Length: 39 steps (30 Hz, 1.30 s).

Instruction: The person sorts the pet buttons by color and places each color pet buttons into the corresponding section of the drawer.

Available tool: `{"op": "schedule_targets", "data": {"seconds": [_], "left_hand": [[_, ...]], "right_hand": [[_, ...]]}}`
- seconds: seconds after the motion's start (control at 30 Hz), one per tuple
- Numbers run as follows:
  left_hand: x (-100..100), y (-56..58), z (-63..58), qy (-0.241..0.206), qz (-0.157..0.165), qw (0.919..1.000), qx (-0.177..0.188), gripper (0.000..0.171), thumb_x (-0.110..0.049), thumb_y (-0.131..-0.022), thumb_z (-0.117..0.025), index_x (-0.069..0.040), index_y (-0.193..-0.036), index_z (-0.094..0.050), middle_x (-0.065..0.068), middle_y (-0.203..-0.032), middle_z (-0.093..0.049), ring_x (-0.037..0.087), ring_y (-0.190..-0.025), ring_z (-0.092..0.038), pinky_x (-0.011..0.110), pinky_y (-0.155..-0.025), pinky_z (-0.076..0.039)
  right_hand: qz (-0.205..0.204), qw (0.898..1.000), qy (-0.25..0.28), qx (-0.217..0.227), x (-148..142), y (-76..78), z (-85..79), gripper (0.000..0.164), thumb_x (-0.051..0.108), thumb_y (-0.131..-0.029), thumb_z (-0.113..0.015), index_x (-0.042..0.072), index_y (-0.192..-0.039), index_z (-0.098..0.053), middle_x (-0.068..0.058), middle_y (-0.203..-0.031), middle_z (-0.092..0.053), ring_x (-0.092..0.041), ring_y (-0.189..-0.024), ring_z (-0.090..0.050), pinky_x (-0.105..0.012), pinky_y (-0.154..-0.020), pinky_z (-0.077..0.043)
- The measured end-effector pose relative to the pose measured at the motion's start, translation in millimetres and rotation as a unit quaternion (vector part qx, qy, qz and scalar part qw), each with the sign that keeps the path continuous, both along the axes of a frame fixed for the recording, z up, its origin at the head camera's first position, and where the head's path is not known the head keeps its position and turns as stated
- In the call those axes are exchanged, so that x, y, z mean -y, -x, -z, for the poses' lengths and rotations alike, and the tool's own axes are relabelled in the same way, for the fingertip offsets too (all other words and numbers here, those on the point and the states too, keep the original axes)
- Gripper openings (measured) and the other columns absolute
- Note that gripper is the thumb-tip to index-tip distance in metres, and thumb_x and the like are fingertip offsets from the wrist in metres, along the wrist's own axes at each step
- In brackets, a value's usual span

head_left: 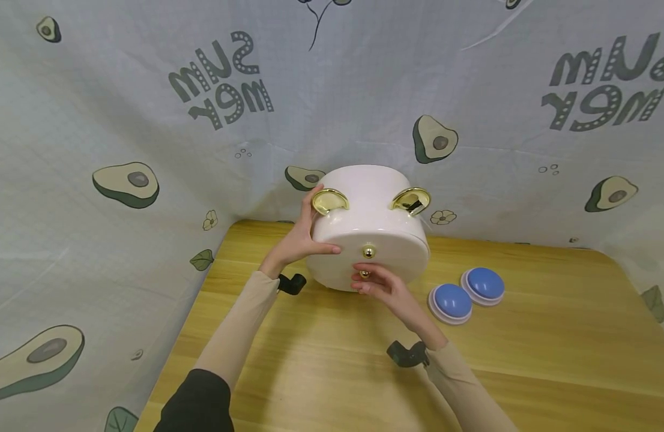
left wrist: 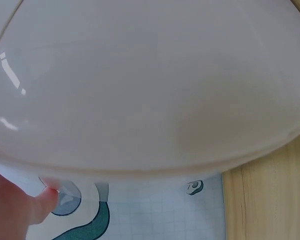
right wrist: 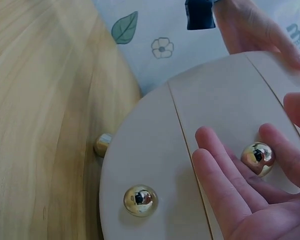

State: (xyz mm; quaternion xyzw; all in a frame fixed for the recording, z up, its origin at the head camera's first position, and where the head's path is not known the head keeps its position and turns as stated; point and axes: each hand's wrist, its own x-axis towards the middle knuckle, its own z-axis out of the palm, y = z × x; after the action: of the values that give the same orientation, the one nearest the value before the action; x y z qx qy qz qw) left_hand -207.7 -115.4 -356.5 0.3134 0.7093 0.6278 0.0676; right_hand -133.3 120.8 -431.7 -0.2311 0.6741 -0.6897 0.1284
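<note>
A round white drawer box (head_left: 372, 192) with two gold ear shapes (head_left: 330, 201) stands on the wooden table. My left hand (head_left: 296, 240) grips its left side, thumb on the front face and fingers beside the left ear. In the right wrist view, two gold knobs show: a lower knob (right wrist: 140, 200) and a middle knob (right wrist: 258, 158). The fingers of my right hand (head_left: 386, 288) straddle the middle knob, while the other fingers stretch out loosely. An upper gold knob (head_left: 368, 252) shows above the right hand. Fine seams divide the front. White casing fills most of the left wrist view.
Two blue push buttons, a nearer one (head_left: 453, 301) and a farther one (head_left: 484, 284), sit on white bases right of the box. Behind the box hangs a curtain (head_left: 353, 114) printed with avocados. The wooden table (head_left: 332, 384) extends toward me and to the right.
</note>
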Motion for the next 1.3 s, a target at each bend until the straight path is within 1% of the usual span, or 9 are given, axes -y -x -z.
{"op": "schedule_targets", "data": {"seconds": [0.27, 0.5, 0.77, 0.87, 0.9, 1.0, 1.1, 1.13, 1.3], "left_hand": [[-2, 0.1, 4.3, -0.033, -0.006, 0.9995, 0.0, 0.111, 0.014, -0.071, -0.075, -0.011, -0.149, 0.0, 0.018, -0.149, -0.021, 0.022, -0.139, -0.02, 0.047, -0.107, -0.025], [-2, 0.6, 8.5, -0.041, -0.019, 0.9988, -0.017, 0.108, 0.012, -0.071, -0.077, -0.012, -0.149, -0.006, 0.015, -0.148, -0.023, 0.017, -0.14, -0.018, 0.046, -0.108, -0.023], [-3, 1.5, 9.9, -0.049, -0.017, 0.9984, -0.024, 0.107, 0.01, -0.071, -0.077, -0.011, -0.148, -0.006, 0.017, -0.147, -0.025, 0.019, -0.138, -0.022, 0.044, -0.108, -0.024], [-3, 1.9, 10.0, -0.049, -0.019, 0.9984, -0.021, 0.107, 0.012, -0.071, -0.077, -0.011, -0.149, -0.006, 0.017, -0.147, -0.025, 0.019, -0.139, -0.022, 0.043, -0.109, -0.023], [-3, 4.4, 13.8, -0.05, -0.019, 0.9983, -0.024, 0.108, 0.009, -0.071, -0.078, -0.014, -0.149, -0.007, 0.015, -0.147, -0.025, 0.018, -0.139, -0.022, 0.042, -0.109, -0.023], [-3, 4.3, 13.8, -0.049, -0.021, 0.9984, -0.022, 0.109, 0.009, -0.071, -0.078, -0.015, -0.15, -0.007, 0.014, -0.148, -0.025, 0.017, -0.139, -0.021, 0.042, -0.109, -0.023], [-3, 4.2, 14.1, -0.05, -0.021, 0.9983, -0.02, 0.109, 0.009, -0.071, -0.079, -0.014, -0.15, -0.007, 0.013, -0.148, -0.025, 0.016, -0.139, -0.021, 0.041, -0.109, -0.023], [-3, 1.7, 10.4, -0.049, -0.021, 0.9984, -0.016, 0.109, 0.012, -0.07, -0.077, -0.011, -0.149, -0.006, 0.015, -0.148, -0.024, 0.017, -0.139, -0.021, 0.042, -0.109, -0.022], [-4, 1.7, 10.3, -0.056, -0.019, 0.9981, -0.014, 0.11, 0.012, -0.07, -0.078, -0.01, -0.149, -0.006, 0.016, -0.148, -0.024, 0.018, -0.139, -0.02, 0.042, -0.11, -0.021]], "right_hand": [[-0.002, 1.0, -0.003, 0.0, -1, -0.2, 0.3, 0.04, -0.002, -0.096, -0.05, -0.011, -0.134, -0.043, -0.035, -0.125, -0.05, -0.047, -0.111, -0.053, -0.036, -0.092, -0.047], [-0.009, 1.0, -0.003, 0.005, 0, -2.2, 3.7, 0.044, 0.0, -0.096, -0.052, -0.008, -0.137, -0.04, -0.032, -0.13, -0.047, -0.043, -0.116, -0.052, -0.032, -0.095, -0.045], [-0.009, 1.0, 0.01, 0.004, -3, -7.6, 4.9, 0.047, 0.0, -0.096, -0.052, -0.004, -0.141, -0.038, -0.032, -0.131, -0.046, -0.046, -0.118, -0.049, -0.049, -0.097, -0.039], [-0.003, 1.0, 0.013, 0.005, -8, -10.1, 5.9, 0.048, 0.0, -0.096, -0.051, -0.003, -0.142, -0.037, -0.032, -0.131, -0.047, -0.047, -0.117, -0.049, -0.043, -0.096, -0.043], [-0.002, 1.0, 0.015, 0.005, -9, -10.8, 7.0, 0.047, 0.0, -0.097, -0.051, -0.003, -0.142, -0.037, -0.033, -0.131, -0.047, -0.047, -0.117, -0.049, -0.04, -0.096, -0.044], [-0.003, 0.999, 0.032, -0.008, -14, -12.6, 11.6, 0.045, -0.002, -0.097, -0.048, -0.007, -0.14, -0.036, -0.038, -0.129, -0.045, -0.046, -0.115, -0.051, -0.034, -0.094, -0.045], [-0.001, 0.999, 0.05, -0.02, -19, -13.6, 17.9, 0.042, -0.004, -0.098, -0.046, -0.01, -0.138, -0.036, -0.042, -0.126, -0.043, -0.042, -0.113, -0.054, -0.037, -0.095, -0.045], [-0.001, 0.998, 0.055, -0.022, -20, -14.1, 20.0, 0.041, -0.004, -0.098, -0.046, -0.011, -0.138, -0.036, -0.043, -0.125, -0.043, -0.04, -0.113, -0.055, -0.04, -0.095, -0.044], [0.006, 0.998, 0.066, -0.005, -25, -17.0, 26.7, 0.041, -0.003, -0.099, -0.044, -0.009, -0.138, -0.036, -0.043, -0.125, -0.043, -0.037, -0.112, -0.056, -0.048, -0.096, -0.042]]}}
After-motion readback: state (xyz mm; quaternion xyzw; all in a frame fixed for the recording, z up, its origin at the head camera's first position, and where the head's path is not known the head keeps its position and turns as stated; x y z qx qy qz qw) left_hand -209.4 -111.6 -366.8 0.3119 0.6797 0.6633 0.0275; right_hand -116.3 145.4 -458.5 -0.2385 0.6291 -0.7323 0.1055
